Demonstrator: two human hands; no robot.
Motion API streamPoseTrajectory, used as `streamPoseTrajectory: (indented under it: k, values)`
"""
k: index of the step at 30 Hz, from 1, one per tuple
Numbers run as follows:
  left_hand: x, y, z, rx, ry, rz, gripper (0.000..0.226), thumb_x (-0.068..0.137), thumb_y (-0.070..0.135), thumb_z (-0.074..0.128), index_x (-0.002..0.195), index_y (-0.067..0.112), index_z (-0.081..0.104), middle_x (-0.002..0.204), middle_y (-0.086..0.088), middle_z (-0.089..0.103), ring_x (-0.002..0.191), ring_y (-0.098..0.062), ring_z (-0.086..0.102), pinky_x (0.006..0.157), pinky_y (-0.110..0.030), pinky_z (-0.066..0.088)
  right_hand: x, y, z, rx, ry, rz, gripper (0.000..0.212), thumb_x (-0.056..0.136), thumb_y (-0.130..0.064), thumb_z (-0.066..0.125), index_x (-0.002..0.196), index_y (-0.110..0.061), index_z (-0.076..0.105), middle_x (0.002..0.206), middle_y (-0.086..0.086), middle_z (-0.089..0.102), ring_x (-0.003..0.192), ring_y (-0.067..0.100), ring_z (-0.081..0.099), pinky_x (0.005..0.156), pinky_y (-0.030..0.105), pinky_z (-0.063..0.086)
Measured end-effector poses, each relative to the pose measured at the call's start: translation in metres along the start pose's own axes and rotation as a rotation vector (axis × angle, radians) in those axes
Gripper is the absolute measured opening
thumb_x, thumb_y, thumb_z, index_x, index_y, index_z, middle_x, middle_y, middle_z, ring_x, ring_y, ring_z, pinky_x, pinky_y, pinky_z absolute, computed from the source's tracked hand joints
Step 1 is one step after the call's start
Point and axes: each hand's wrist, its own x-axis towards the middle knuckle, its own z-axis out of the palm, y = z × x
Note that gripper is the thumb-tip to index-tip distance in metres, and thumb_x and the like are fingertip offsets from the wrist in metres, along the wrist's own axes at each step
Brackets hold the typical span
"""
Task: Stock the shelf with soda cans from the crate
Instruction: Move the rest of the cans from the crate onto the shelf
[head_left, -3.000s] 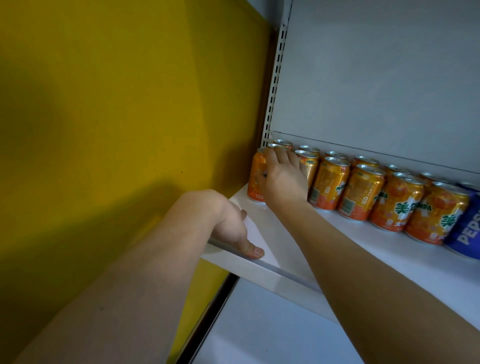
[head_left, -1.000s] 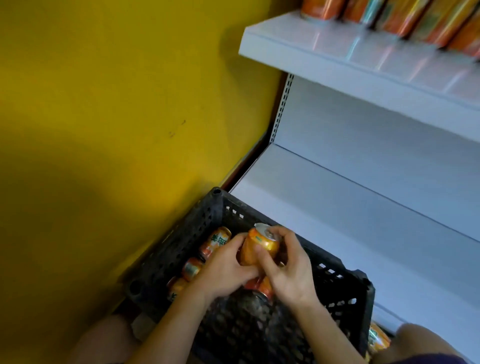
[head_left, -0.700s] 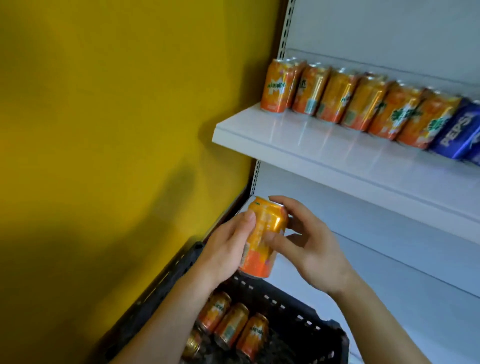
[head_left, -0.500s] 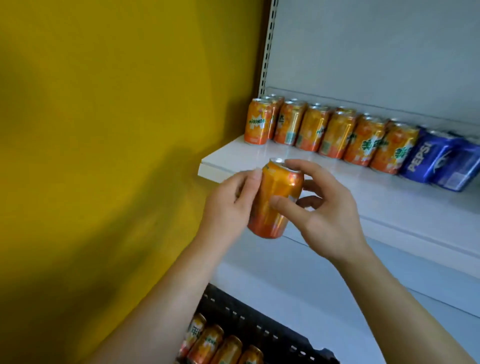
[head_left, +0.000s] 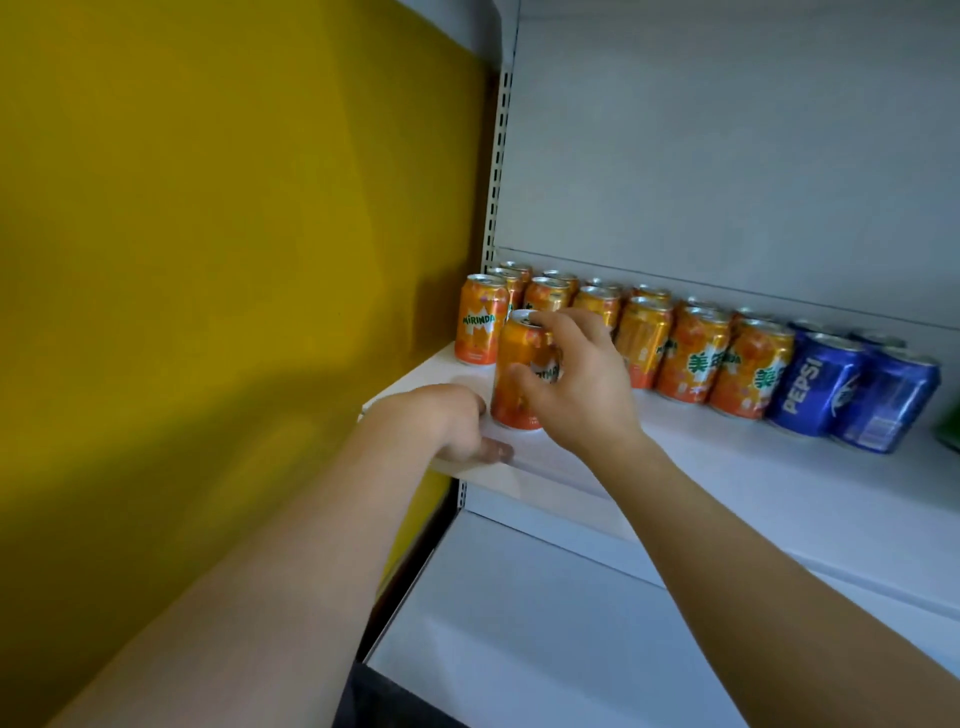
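- The right hand (head_left: 582, 384) has its thumb and fingers curled round an orange soda can (head_left: 519, 374). The can stands upright on the shelf (head_left: 727, 467), near the shelf's front edge and close to its left end.
- The left hand (head_left: 447, 421) grips the shelf's front-left corner, thumb under the lip and knuckles on top, just beside the can's base. It holds no can.
- Already stocked: two rows of orange cans (head_left: 691, 353) along the back edge, starting at the left end with one turned so its Mirinda label (head_left: 480, 325) faces out. To their right stand blue Pepsi cans (head_left: 815, 384), also two deep.
- The held can sits in front of those rows, so it looks like the start of a third, front row. I judge it set down but not yet released or pushed into line.
- Still to do: much of the shelf's front strip is bare to the right, so many more cans would fit.
- The crate is hidden apart from a dark patch at the bottom edge, so I cannot tell how many cans remain.
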Motion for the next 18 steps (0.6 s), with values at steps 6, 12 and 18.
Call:
streamPoseTrajectory:
  k: [6,12,18]
  values:
    - [0.016,-0.003,-0.022,0.1,-0.17,-0.075,0.11,0.069,0.087,0.057,0.158,0.031,0.024,0.161,0.001,0.033,0.143,-0.028,0.036,0.114,-0.046,0.036,0.035,0.02,0.024,-0.262,0.017,-0.06,0.058,0.084,-0.036,0.072,0.137,-0.019,0.056,0.138,0.004,0.054,0.125,0.032,0.047,0.094,0.047,0.049]
    - [0.033,0.004,-0.032,0.143,-0.293,-0.123,0.114,0.067,0.084,0.064,0.158,0.029,0.023,0.16,-0.001,0.035,0.141,-0.03,0.04,0.113,-0.047,0.038,0.052,0.034,0.041,-0.37,0.053,-0.049,0.055,0.083,-0.029,0.075,0.132,-0.013,0.058,0.133,0.009,0.059,0.125,0.036,0.049,0.095,0.049,0.048]
    - [0.044,0.001,-0.034,0.123,-0.331,-0.148,0.122,0.057,0.084,0.071,0.156,0.029,0.027,0.156,-0.001,0.041,0.137,-0.03,0.044,0.111,-0.048,0.041,0.066,0.038,0.048,-0.41,0.043,-0.044,0.051,0.083,-0.029,0.074,0.129,-0.012,0.06,0.128,0.012,0.06,0.119,0.038,0.052,0.088,0.047,0.049]
